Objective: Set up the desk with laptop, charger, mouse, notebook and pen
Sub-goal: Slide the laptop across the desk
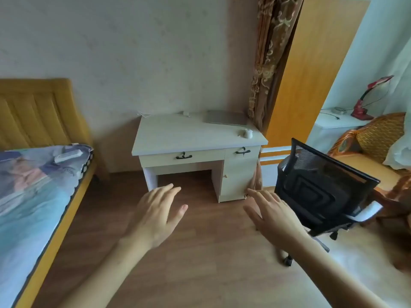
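A pale wooden desk (178, 138) stands against the far wall. A closed silver laptop (226, 118) lies at its back right. A white mouse (248, 133) sits near the right front corner. A small white block, perhaps the charger (185, 113), rests at the back middle. Some thin white thing (144, 114) pokes out at the back left corner; I cannot tell what it is. My left hand (159, 215) and my right hand (272, 215) are stretched out in front of me over the floor, fingers apart, holding nothing, well short of the desk.
A black mesh office chair (320, 185) stands to the right of the desk, turned away. A bed (33, 196) with a yellow headboard runs along the left. A brown curtain (266, 63), an orange door (311, 74) and a sofa (378, 147) are at right. Brown wooden floor lies between me and the desk.
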